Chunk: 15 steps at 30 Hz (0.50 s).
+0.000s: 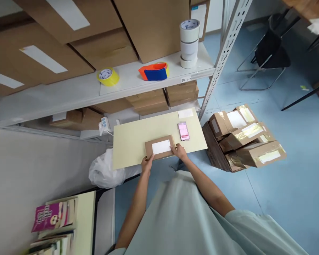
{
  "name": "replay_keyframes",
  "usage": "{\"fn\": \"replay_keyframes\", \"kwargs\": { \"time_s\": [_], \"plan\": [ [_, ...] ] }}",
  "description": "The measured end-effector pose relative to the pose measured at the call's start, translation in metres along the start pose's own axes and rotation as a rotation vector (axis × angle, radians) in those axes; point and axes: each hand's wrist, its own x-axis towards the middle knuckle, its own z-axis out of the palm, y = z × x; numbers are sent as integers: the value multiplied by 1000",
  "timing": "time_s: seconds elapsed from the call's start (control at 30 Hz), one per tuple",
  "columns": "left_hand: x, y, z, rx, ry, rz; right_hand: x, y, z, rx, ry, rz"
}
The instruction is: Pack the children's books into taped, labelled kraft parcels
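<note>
A small cardboard box (150, 146) with a white label (161, 146) on its top lies on the pale yellow table (130, 141), near the front edge. My left hand (147, 163) grips its lower left corner, thumb on top and the other fingers partly hidden. At the box's right end, my right hand (178, 151) holds the side with its thumb by the label's edge. To the right of the box lies a phone (183, 131) with a pinkish, blurred screen. A white paper slip (185, 113) rests at the table's back right corner.
A grey shelf (133, 83) behind the table bears large cartons, yellow tape (107, 77), an orange-and-blue tape dispenser (154, 72) and stacked white tape rolls (189, 42). Taped parcels (244, 138) fill a carton on the floor at right. A plastic bag (106, 170) and books (51, 217) are left.
</note>
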Motion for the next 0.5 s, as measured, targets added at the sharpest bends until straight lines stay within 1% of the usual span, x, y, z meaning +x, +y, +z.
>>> {"fn": "replay_keyframes", "kwargs": {
  "time_s": [0.13,0.23,0.3,0.37,0.43,0.5],
  "plan": [
    [-55,-33,17,-70,-2,-9,-41,49,-4,49,43,-35],
    [-96,-53,36,-88,-38,-19,-76,91,-19,122,74,-63],
    [-124,-63,51,-93,-96,-15,-102,121,-38,174,98,-70],
    [-150,-69,68,-102,-165,-10,-128,150,-61,216,123,-67],
    [-175,-70,84,-124,-243,0,-154,179,-89,251,154,-57],
    [-198,-66,101,-144,-326,26,-178,205,-118,295,193,-49]
  ]
}}
